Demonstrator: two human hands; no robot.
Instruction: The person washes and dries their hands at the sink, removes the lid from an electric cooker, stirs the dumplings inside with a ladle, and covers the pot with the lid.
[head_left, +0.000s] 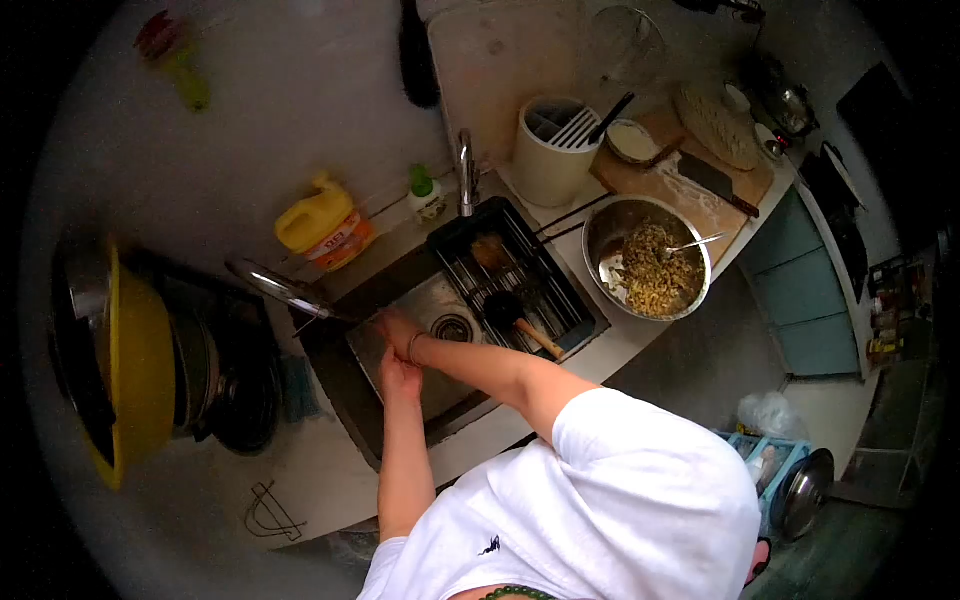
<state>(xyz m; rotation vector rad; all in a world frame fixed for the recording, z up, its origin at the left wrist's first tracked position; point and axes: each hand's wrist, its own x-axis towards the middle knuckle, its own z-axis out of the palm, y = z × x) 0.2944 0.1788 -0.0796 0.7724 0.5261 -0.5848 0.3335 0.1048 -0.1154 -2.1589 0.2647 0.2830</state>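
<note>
- As the bench [230,480] runs along the wall, it carries kitchenware on both sides of a sink set into it.
- The sink [405,305] has a metal floor; both hands are within its outline, left of the round drain.
- A yellow basin [140,370] stands at the far left, beside some dark pans.
- A wooden board [625,182] lies on the right, dusted with white powder, with a cleaver [705,175] across it.
- A black tray [570,300] with a wire rack sits over the right part of the sink.
- A steel bowl [605,235], right of the tray, holds a chopped mixture and a spoon.
- A pale caddy [545,180] stands behind the tray.
- A yellow jug [320,225] stands behind the sink, toward the left.
- A curved shiny metal piece [280,288] reaches in from the left, its end near the right hand.
- The right hand [397,330] and the left hand [401,376] touch; their fingers are dim and partly hidden, so I cannot tell whether they are curled or grip anything.
- A green-topped bottle [427,197] stands beside the tap [466,175].
- A wooden-handled brush [540,340] lies in the tray.
</note>
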